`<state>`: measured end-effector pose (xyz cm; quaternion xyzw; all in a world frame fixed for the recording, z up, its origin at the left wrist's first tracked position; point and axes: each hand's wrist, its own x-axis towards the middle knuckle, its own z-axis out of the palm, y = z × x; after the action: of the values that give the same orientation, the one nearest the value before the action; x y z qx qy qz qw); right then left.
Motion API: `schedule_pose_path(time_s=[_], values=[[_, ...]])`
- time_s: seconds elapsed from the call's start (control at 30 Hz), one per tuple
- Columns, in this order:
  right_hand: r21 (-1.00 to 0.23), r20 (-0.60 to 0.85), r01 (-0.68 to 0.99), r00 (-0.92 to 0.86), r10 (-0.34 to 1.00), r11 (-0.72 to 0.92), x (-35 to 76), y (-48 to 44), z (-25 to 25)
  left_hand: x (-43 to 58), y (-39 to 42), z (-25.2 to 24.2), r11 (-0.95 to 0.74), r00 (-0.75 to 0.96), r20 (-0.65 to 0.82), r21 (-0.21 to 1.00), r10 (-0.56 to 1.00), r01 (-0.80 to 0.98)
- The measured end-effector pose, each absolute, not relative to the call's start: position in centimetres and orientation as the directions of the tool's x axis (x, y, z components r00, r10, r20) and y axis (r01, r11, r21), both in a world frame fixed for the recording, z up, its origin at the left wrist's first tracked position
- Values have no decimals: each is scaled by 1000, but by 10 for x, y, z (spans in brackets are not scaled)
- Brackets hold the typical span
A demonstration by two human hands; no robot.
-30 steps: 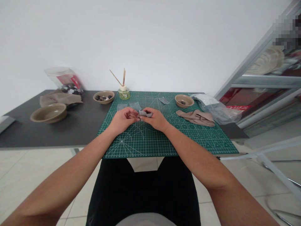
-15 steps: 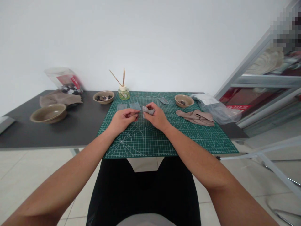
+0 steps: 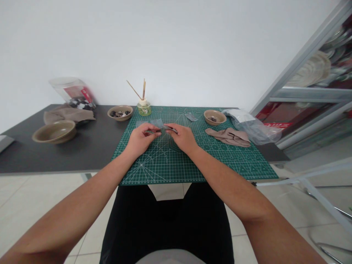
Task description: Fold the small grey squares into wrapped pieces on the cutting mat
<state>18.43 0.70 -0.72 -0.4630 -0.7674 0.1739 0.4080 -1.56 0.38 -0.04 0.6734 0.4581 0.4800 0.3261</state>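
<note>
Over the middle of the green cutting mat, my two hands face each other, close together. My right hand is closed, its thumb and fingers pinching a small greyish see-through bag. From the other side, the fingers of my left hand are also closed and seem to grip the bag's edge. Whatever may be inside the bag is too small and hidden to make out. Just behind the hands lie flat small see-through bags, partly covered by my fingers. Another small see-through bag lies farther back to the right.
At the back left are a bowl of stones and a reed diffuser. Farther left are a larger bowl, a brown cloth and a clear jar. On the right are a small bowl, a folded cloth and a plastic bag.
My hands have come closer together. The small bag, held up in my right hand before, is now turned flatter between both hands. The view has shifted slightly.
</note>
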Motion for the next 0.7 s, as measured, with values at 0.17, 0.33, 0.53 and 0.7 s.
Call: schedule_pose_path(time_s=[0.17, 0.33, 0.53, 0.7], values=[[-558, 470, 586, -361, 805, 588, 182, 9, -13, -17, 8, -5, -344, 140, 316, 890, 939, 298], [-521, 426, 572, -469, 774, 633, 178, 6, -12, -15, 6, -3, -305, 208, 254, 911, 945, 276], [-446, 452, 572, -519, 725, 688, 179, 3, -8, -13, 4, 2, -293, 211, 244, 925, 946, 244], [-385, 466, 577, -552, 691, 720, 180, 1, -6, -15, 3, 4, -297, 200, 248, 915, 948, 274]])
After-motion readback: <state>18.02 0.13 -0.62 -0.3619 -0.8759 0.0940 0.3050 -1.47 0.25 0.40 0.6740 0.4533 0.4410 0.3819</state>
